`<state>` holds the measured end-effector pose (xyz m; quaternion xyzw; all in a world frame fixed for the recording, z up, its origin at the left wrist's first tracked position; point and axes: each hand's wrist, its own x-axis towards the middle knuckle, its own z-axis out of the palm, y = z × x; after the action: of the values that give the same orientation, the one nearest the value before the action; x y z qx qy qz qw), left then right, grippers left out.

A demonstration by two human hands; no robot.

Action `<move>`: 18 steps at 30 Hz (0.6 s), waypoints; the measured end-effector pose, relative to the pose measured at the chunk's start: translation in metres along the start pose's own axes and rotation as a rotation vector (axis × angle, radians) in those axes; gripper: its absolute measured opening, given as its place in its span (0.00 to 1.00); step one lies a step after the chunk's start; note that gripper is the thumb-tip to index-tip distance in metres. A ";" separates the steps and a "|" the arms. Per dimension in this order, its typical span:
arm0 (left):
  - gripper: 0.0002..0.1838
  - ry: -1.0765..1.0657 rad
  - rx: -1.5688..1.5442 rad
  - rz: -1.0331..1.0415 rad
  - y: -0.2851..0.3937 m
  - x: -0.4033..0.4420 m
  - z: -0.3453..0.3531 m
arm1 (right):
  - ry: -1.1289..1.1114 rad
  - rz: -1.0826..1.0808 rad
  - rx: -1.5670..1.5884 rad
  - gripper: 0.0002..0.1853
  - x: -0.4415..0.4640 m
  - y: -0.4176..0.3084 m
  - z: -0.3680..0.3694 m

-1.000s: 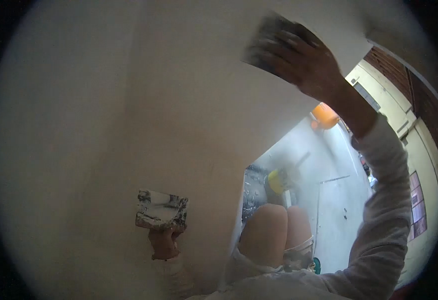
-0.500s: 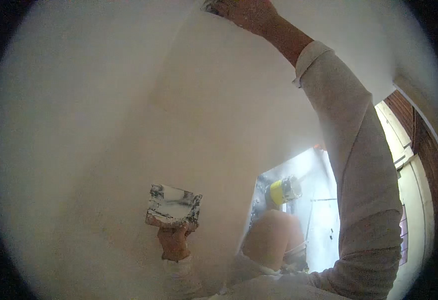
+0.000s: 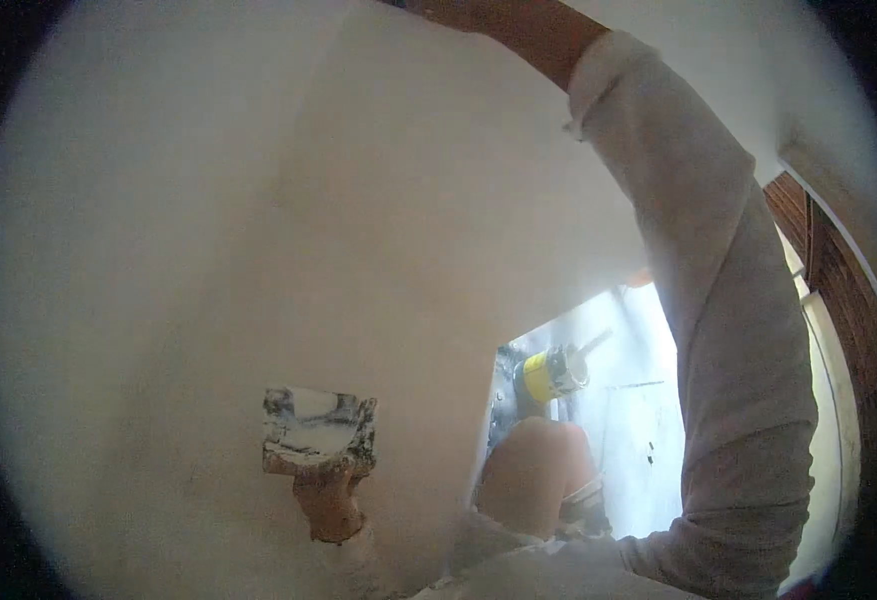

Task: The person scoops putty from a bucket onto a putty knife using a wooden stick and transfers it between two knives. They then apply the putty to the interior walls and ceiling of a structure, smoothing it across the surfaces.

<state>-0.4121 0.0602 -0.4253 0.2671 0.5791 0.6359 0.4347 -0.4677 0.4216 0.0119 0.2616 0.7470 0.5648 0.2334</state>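
My left hand (image 3: pixel 326 498) is closed round the lower edge of a wide putty knife (image 3: pixel 318 425) at lower left. White putty and dark smears cover its flat blade, which faces me in front of the pale wall (image 3: pixel 358 250). My right arm reaches up across the right side. Only the back part of my right hand (image 3: pixel 453 12) shows at the top edge, close to the wall. Its fingers are cut off by the frame, so their grip is hidden.
Below me, a dark bucket with a yellow band (image 3: pixel 538 378) stands on a bright floor (image 3: pixel 638 420), a stick poking out of it. My bare knees (image 3: pixel 533 470) are beside it. Brown wooden slats (image 3: pixel 828 240) curve along the right side.
My right hand has moved up and left, mostly out of view. My left hand and the putty knife appear lower and further left. The view itself has shifted slightly.
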 end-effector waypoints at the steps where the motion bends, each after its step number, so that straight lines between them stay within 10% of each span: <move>1: 0.15 0.031 -0.163 -0.062 0.003 0.001 0.000 | -0.108 -0.011 0.030 0.19 0.001 0.002 0.000; 8: 0.16 0.088 -0.633 -0.299 0.034 0.000 0.004 | -0.067 -0.016 -0.002 0.14 -0.039 0.001 -0.001; 11: 0.15 0.056 -0.265 -0.245 0.020 0.005 -0.007 | -0.186 0.042 0.046 0.12 -0.069 0.003 -0.002; 14: 0.16 -0.193 0.741 0.647 0.000 0.013 -0.022 | 0.028 -0.025 -0.050 0.11 -0.102 0.014 0.010; 18: 0.15 -0.059 0.401 0.501 0.014 0.007 -0.009 | 0.176 -0.060 -0.168 0.13 -0.166 0.014 0.040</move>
<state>-0.4264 0.0624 -0.4144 0.5001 0.5963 0.5881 0.2201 -0.3149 0.3456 0.0244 0.1681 0.7220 0.6391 0.2048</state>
